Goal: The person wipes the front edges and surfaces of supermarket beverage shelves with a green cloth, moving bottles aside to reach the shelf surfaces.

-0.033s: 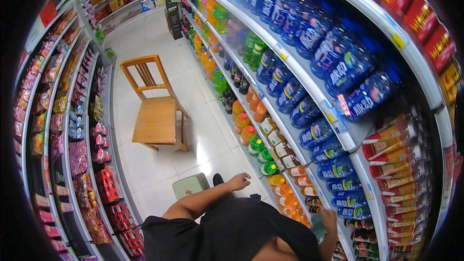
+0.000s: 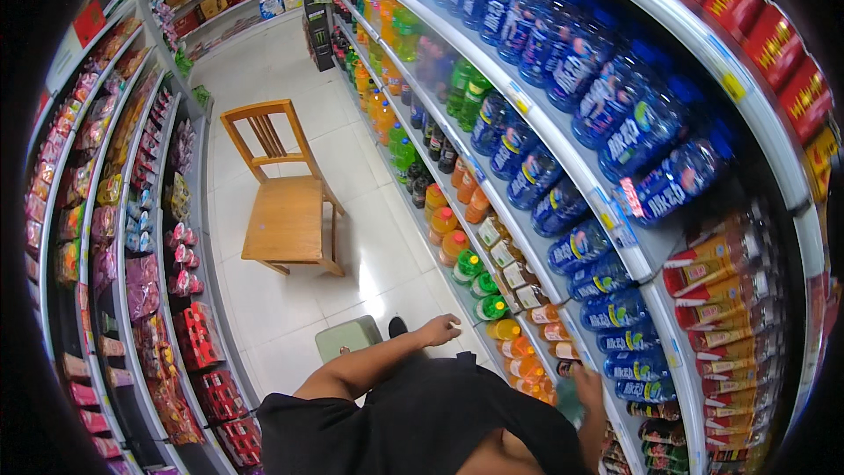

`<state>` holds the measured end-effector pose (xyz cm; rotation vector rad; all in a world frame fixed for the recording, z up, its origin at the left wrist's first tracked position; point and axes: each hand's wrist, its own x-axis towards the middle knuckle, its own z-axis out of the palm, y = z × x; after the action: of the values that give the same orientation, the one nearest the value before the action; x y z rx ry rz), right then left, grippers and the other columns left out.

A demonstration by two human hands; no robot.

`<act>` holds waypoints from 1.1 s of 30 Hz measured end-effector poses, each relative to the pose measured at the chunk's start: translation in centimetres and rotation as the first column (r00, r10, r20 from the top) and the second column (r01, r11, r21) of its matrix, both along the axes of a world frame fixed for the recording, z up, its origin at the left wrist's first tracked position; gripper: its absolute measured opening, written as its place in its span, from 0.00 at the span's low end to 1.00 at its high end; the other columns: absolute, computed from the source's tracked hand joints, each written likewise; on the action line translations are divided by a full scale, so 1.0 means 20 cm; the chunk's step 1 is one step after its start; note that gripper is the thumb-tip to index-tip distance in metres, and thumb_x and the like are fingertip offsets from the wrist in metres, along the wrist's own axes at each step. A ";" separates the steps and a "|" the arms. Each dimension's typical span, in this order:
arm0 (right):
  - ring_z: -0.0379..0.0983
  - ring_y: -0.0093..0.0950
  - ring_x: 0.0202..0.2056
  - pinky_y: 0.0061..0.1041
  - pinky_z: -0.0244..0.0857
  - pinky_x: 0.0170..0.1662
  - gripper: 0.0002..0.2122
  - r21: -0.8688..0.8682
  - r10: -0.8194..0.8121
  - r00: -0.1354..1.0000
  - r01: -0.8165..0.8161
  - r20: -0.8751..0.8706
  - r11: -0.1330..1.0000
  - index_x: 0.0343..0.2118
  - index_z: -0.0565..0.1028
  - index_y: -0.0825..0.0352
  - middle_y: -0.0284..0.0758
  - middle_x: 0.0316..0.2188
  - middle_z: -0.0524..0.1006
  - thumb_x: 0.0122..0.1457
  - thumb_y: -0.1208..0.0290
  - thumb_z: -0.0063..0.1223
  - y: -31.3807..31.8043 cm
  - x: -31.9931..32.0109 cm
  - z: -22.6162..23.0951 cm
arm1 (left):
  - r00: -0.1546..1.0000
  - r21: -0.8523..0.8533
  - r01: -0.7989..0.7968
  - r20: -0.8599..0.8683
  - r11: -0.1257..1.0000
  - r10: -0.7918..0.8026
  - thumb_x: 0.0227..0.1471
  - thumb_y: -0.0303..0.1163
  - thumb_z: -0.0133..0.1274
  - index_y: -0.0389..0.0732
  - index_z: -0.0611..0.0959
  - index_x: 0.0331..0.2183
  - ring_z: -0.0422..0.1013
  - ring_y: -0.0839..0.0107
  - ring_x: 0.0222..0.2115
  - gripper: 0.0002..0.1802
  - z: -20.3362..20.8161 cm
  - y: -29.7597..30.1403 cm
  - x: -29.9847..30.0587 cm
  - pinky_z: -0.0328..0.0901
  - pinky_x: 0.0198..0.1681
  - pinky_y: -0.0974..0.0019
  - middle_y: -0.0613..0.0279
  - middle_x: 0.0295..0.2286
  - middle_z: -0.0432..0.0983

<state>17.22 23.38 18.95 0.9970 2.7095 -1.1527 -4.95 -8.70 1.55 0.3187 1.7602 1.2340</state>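
Observation:
My left hand (image 2: 439, 330) hangs above the floor in front of my body, fingers loosely curled. A small gap shows between thumb and fingers, and I see nothing in it. At the lower right, beside the drinks shelves, my right hand (image 2: 587, 384) is closed on a soft-looking teal thing, perhaps a cloth (image 2: 570, 401); my fingers partly hide it. Closest to that hand are blue-labelled drink bottles (image 2: 635, 365) lying with their labels outward. Orange drink bottles (image 2: 525, 368) stand on the lower shelf between my two hands.
A wooden chair (image 2: 283, 218) stands in the aisle ahead. A pale green stool or box (image 2: 348, 338) is by my foot. Snack shelves (image 2: 132, 237) line the left side. Blue bottles (image 2: 665, 180) and red cartons (image 2: 734, 13) fill the upper right shelves.
My right hand has risen slightly and turned, bringing more of the teal thing into view. My left hand stays nearly in place; the view has shifted a little.

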 end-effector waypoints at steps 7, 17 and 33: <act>0.70 0.26 0.34 0.27 0.62 0.39 0.18 -0.362 0.044 0.951 -0.159 -0.307 0.918 0.37 0.73 0.72 0.39 0.30 0.75 0.61 0.58 0.42 -0.82 -1.26 -0.37 | 0.998 0.407 0.003 0.055 0.913 -0.028 0.47 0.61 0.50 0.38 0.56 0.57 0.62 0.62 0.46 0.47 0.27 -0.02 -0.34 0.67 0.40 0.61 0.50 0.50 0.59; 0.70 0.23 0.31 0.21 0.63 0.39 0.14 -0.374 0.242 0.852 -0.436 -0.465 0.818 0.34 0.74 0.70 0.36 0.31 0.74 0.61 0.61 0.44 -1.23 -1.95 -0.12 | 0.759 0.326 -0.638 0.421 0.697 0.497 0.54 0.47 0.49 0.36 0.72 0.46 0.71 0.72 0.34 0.26 0.67 -0.39 -0.87 0.69 0.34 0.65 0.60 0.36 0.73; 0.74 0.31 0.35 0.32 0.71 0.39 0.13 -0.980 -0.069 0.988 -0.127 -0.139 0.156 0.43 0.67 0.68 0.39 0.35 0.74 0.56 0.70 0.48 -0.97 -2.94 -0.17 | 0.838 0.417 -0.515 0.429 0.749 0.337 0.53 0.42 0.52 0.37 0.63 0.52 0.69 0.70 0.39 0.30 0.78 -0.43 -2.00 0.69 0.35 0.66 0.61 0.39 0.69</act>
<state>-41.65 4.08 15.52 0.5344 1.2157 -2.4830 -44.98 -17.29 17.22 -0.0124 1.2111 1.9861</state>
